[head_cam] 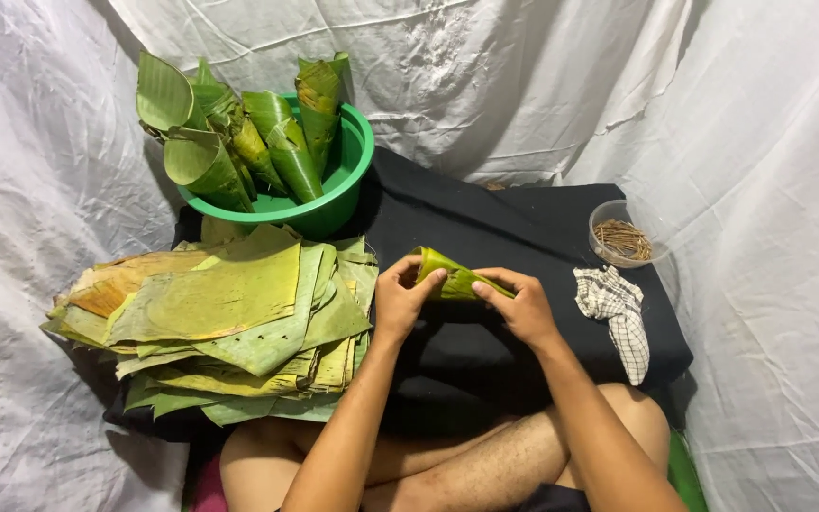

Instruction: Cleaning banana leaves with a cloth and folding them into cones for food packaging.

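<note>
Both my hands hold one rolled green leaf cone (pixel 450 276) above a black cloth (pixel 485 228). My left hand (pixel 400 301) grips its wide open end, fingers curled over the rim. My right hand (pixel 520 303) pinches the narrow end, thumb and fingers closed on the leaf. A thick stack of flat green and yellowed leaf pieces (pixel 225 322) lies just left of my left hand.
A green plastic bowl (pixel 348 180) at the back holds several finished leaf cones (pixel 277 142). A small clear cup of thin brown sticks (pixel 622 237) and a checked rag (pixel 618 313) sit at the right. White sheeting surrounds the cloth. My crossed legs are below.
</note>
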